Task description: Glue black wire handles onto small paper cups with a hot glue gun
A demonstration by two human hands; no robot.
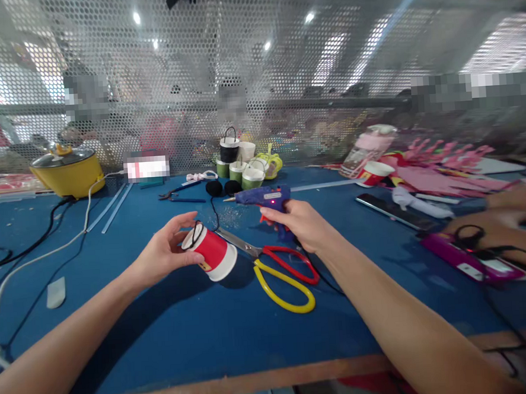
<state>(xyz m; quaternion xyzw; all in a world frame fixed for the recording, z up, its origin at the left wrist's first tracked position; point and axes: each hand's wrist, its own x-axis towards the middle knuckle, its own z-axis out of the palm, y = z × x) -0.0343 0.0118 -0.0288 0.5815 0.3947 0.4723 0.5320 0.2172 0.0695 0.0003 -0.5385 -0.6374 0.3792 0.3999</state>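
My left hand (170, 250) grips a red and white paper cup (215, 253), tipped on its side above the table, with a black cord (196, 234) at its white base. A blue hot glue gun (263, 196) is in my right hand (302, 221), its nozzle pointing left and a small red light glowing on its body. The nozzle is apart from the cup. Between my hands lie large scissors (260, 253) with one red and one yellow handle, under the glue gun. Black round balls (214, 188) sit just past the nozzle.
Several small wrapped cups (239, 172) stand stacked at the back. Pliers (174, 194) lie left of them. A yellow electric pot (69, 173) and cables are at left. On the right are a phone (393, 211), pink material (448, 171) and another person's arm (509, 223).
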